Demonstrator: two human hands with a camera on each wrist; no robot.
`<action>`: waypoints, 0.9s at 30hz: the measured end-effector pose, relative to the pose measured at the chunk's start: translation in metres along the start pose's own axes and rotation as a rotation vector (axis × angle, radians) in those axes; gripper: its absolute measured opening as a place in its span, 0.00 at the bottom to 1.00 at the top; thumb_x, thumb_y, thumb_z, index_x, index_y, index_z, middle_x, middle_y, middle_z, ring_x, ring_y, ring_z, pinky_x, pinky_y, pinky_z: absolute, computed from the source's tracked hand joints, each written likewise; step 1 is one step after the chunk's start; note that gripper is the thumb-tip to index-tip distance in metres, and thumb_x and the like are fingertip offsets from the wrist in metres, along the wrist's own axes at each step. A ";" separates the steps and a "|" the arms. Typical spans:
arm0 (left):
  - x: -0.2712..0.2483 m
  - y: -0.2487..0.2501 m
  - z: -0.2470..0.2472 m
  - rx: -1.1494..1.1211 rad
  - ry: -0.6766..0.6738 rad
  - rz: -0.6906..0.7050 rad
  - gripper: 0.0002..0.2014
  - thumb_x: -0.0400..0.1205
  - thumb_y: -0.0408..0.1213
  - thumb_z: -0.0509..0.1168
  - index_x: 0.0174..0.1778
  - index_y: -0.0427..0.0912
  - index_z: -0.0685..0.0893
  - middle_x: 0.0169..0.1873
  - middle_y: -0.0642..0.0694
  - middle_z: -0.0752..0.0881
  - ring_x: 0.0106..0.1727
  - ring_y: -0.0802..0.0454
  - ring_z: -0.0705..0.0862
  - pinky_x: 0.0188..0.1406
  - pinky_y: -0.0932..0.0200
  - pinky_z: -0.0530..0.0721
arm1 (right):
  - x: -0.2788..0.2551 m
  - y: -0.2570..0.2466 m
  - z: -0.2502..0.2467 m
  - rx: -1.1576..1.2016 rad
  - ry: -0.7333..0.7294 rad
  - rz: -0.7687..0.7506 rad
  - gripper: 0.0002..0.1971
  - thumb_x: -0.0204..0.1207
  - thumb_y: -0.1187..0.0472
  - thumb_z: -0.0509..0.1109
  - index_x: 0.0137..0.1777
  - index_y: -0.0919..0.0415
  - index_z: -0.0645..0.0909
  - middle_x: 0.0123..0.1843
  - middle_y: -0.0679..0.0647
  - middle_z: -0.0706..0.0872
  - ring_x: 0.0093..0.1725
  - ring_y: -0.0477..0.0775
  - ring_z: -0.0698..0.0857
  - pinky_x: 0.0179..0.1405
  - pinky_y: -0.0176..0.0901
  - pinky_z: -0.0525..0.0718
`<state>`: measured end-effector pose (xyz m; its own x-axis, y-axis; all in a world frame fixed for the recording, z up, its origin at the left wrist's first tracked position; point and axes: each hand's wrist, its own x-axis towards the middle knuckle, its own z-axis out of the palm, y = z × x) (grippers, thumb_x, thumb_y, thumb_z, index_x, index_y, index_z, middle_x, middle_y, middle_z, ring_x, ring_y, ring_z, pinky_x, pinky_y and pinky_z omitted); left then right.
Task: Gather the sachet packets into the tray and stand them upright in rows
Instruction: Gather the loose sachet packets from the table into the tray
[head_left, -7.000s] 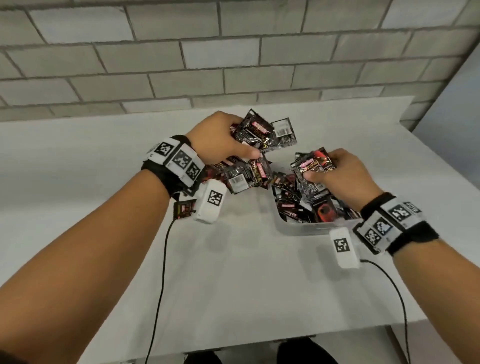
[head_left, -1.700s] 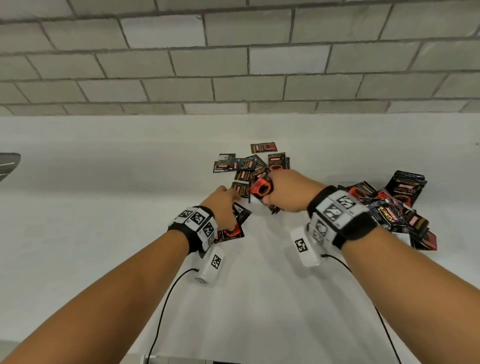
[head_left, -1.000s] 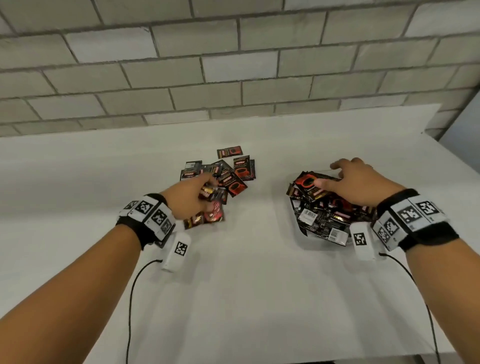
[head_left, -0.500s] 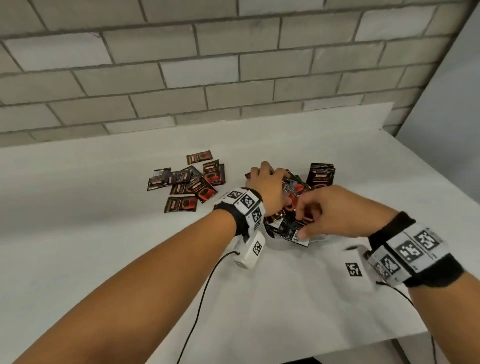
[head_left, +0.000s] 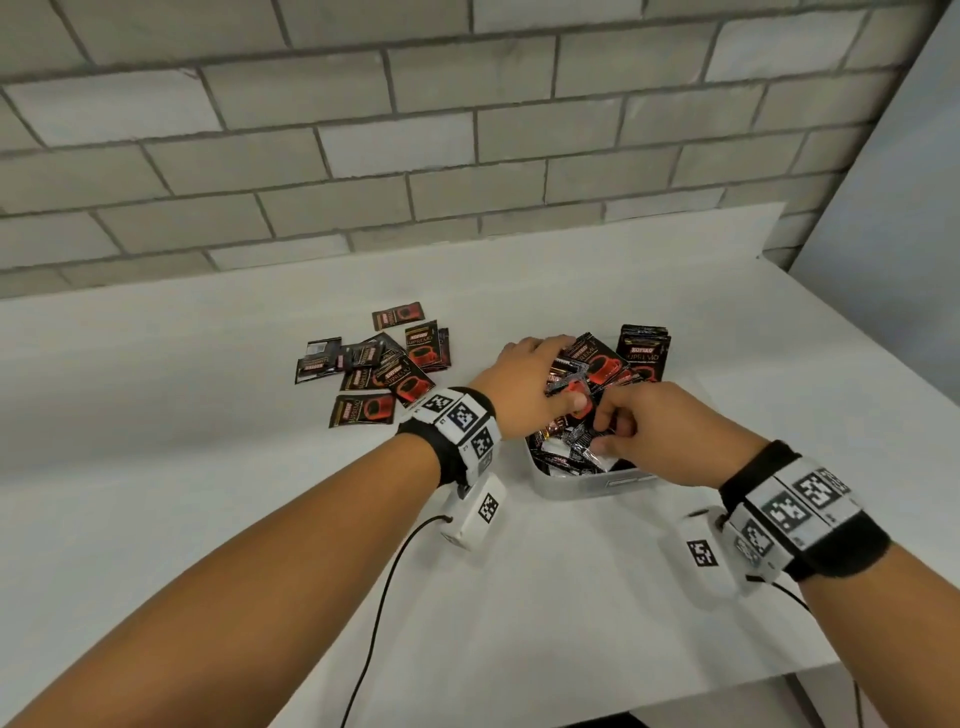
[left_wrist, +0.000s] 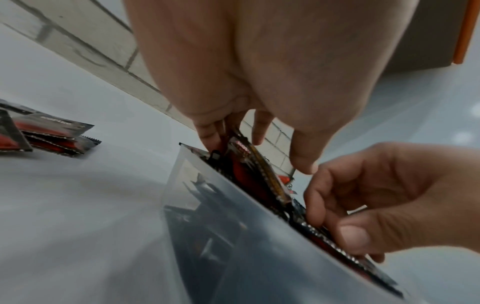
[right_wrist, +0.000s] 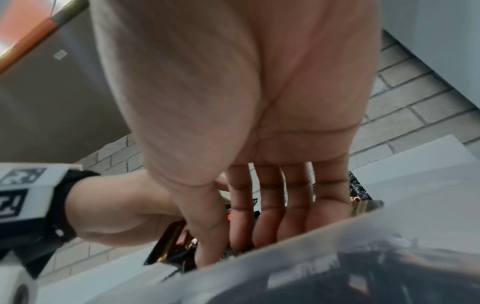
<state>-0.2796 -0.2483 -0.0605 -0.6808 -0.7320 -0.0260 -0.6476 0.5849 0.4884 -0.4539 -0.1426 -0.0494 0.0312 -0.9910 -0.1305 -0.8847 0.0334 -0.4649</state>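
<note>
A white tabletop (head_left: 218, 519) runs back to a grey brick wall (head_left: 363, 130). Left of its middle, toward the far edge, a loose scatter of sachet packets (head_left: 374, 369) lies flat, black with red printing, some overlapping and one lying slightly apart nearer the wall. Just to their right stands the tray (head_left: 587, 486), a pale translucent box, closer to the right edge of the tabletop and filled with a jumble of more packets (head_left: 571, 452), most lying at angles. The left hand (head_left: 524, 384) reaches over the tray's left side with its fingers dipped among the packets; in the left wrist view its fingers (left_wrist: 207, 131) hold a red-and-black packet (left_wrist: 249, 164) by the upper edge inside the tray. The right hand (head_left: 654, 431) hovers over the near right part of the tray, fingers curled down, thumb and fingers pinching the top of a packet (left_wrist: 330, 240) against the tray wall. At the tray's far right corner a small stack of packets (head_left: 643, 351) stands upright, labels facing forward.
</note>
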 end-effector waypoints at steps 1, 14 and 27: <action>-0.001 -0.002 -0.004 0.019 0.035 0.007 0.40 0.83 0.55 0.69 0.88 0.53 0.59 0.85 0.39 0.63 0.83 0.37 0.62 0.81 0.39 0.66 | -0.001 -0.001 -0.003 0.031 -0.003 0.000 0.06 0.74 0.51 0.80 0.44 0.48 0.86 0.35 0.46 0.86 0.33 0.42 0.82 0.32 0.31 0.75; -0.012 -0.023 0.015 0.131 -0.110 0.065 0.46 0.83 0.69 0.58 0.91 0.51 0.46 0.90 0.45 0.47 0.90 0.43 0.45 0.86 0.31 0.54 | 0.026 0.003 -0.011 -0.167 0.014 0.060 0.32 0.76 0.43 0.75 0.80 0.45 0.73 0.77 0.51 0.71 0.77 0.60 0.65 0.77 0.54 0.68; -0.063 -0.172 -0.070 0.181 -0.118 -0.455 0.41 0.76 0.50 0.76 0.85 0.49 0.68 0.82 0.44 0.71 0.81 0.42 0.71 0.81 0.45 0.69 | 0.026 -0.111 -0.020 -0.035 0.170 -0.240 0.12 0.80 0.51 0.71 0.62 0.46 0.82 0.60 0.49 0.76 0.67 0.52 0.70 0.66 0.51 0.74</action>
<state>-0.1015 -0.3274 -0.0817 -0.3429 -0.8885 -0.3051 -0.9297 0.2745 0.2454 -0.3644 -0.1750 0.0157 0.1654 -0.9777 0.1292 -0.8770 -0.2058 -0.4341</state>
